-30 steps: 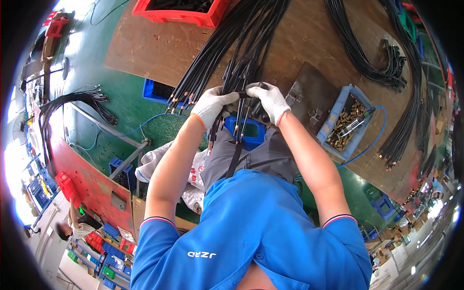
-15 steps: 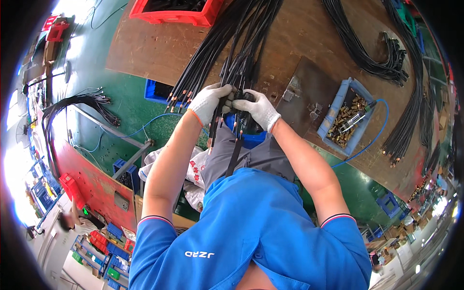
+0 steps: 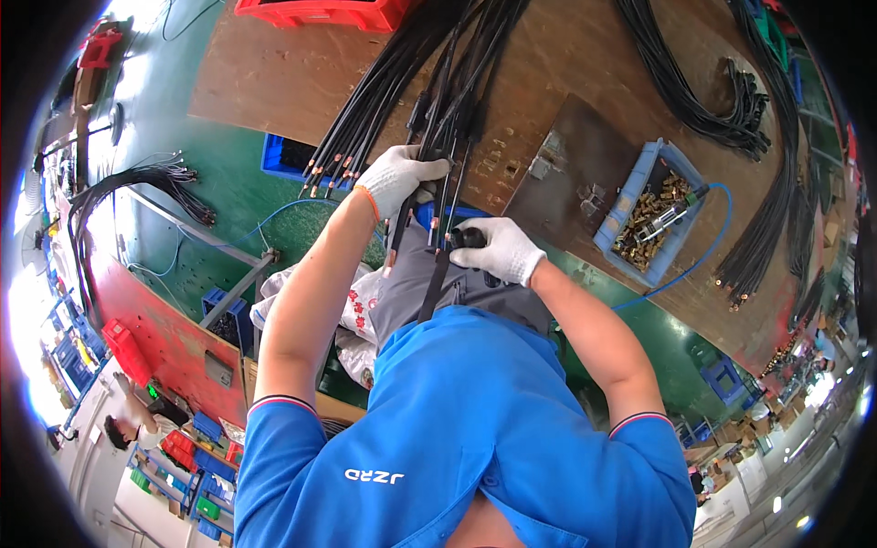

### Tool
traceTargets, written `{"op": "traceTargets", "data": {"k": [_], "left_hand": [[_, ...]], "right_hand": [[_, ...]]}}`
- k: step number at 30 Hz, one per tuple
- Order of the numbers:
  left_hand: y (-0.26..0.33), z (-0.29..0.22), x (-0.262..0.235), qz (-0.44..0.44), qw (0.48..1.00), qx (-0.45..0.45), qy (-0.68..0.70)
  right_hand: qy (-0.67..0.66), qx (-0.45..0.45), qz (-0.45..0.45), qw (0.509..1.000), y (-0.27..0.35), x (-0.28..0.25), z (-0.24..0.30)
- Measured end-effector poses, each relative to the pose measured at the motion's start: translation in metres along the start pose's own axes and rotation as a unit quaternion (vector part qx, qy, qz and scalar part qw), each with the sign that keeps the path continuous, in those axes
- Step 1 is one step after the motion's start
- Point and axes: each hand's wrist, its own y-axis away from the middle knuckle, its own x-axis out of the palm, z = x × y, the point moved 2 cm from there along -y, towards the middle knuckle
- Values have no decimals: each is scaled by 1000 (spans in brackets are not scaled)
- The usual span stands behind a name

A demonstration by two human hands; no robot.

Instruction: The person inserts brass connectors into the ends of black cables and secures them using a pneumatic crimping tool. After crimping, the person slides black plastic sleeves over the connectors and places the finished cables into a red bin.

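My left hand (image 3: 399,181), in a white knitted glove, is closed around several black cables (image 3: 454,119) hanging off the table's near edge. Copper-coloured tips (image 3: 435,224) show below the grip, above my lap. My right hand (image 3: 504,250), gloved too, grips a black round-ended object (image 3: 470,237) beside those tips. Part of that object is hidden by the glove, so its kind is unclear. Farther left on the table edge lie more black cables (image 3: 352,137) with bare copper ends.
A blue-grey bin (image 3: 607,236) of brass fittings (image 3: 647,215) stands on the brown table (image 3: 274,82) to the right, with a metal tool and blue hose. Black cable bundles (image 3: 694,100) lie beyond. At the far left is a red crate (image 3: 365,16); a blue bin (image 3: 279,157) sits below the edge.
My right hand has moved down and right, away from my left hand, carrying the black object to the cable tips. My left hand has shifted slightly up and keeps its grip.
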Motion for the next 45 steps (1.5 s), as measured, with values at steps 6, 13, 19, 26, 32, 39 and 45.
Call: {"op": "traceTargets", "data": {"k": [6, 13, 19, 26, 32, 39, 45], "left_hand": [[-1, 7, 7, -17, 999, 30, -20], [3, 8, 12, -24, 999, 41, -22], [-1, 10, 3, -21, 999, 45, -19], [0, 5, 14, -9, 998, 36, -55], [-9, 9, 7, -49, 990, 55, -124], [10, -6, -27, -55, 993, 32, -104], [3, -3, -24, -36, 999, 32, -6]], "right_hand": [[55, -13, 9, 998, 9, 8, -14], [-41, 30, 71, 996, 9, 11, -8], [-245, 70, 103, 961, 7, 14, -11], [-254, 44, 16, 966, -15, 7, 5], [-269, 64, 19, 961, -60, -32, 32], [-211, 99, -81, 969, -114, -97, 86], [-191, -68, -157, 966, -128, -90, 60]]}}
